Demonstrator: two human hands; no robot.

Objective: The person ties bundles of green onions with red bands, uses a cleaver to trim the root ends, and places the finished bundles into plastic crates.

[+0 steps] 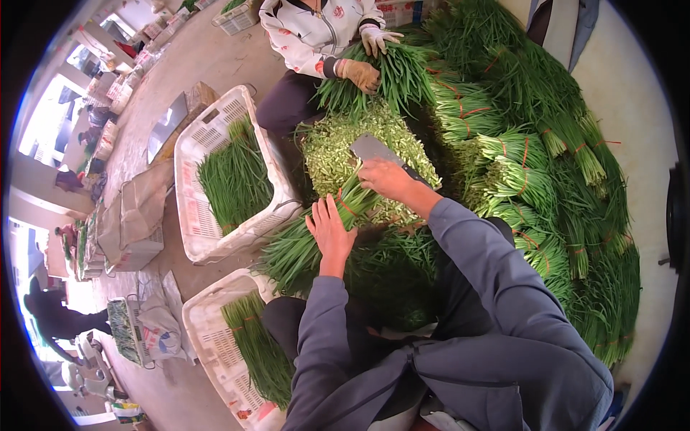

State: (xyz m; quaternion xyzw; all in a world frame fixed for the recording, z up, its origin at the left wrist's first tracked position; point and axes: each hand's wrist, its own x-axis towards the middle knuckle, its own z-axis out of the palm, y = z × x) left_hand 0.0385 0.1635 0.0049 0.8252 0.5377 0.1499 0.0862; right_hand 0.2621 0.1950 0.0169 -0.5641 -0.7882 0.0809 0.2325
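A bundle of garlic chives (305, 241), tied with a red band, lies slantwise before me, its pale cut ends toward the far right. My left hand (330, 233) rests on top of the bundle, fingers spread and stretched out. Beside the cut ends, my right hand (392, 179) is closed on a cleaver (377, 149); its broad blade points to the far left and its dark handle shows past my knuckles. The handle is partly hidden. Under the blade spreads a heap of pale cut stem ends (334, 161).
Opposite me a gloved person (359, 72) holds loose chives. White crates (188, 208) with chives stand at left; another crate (205, 337) is nearer. Banded bundles (521, 172) pile up along the right, beside a pale wall (650, 165). Loose greens (392, 280) lie between my knees.
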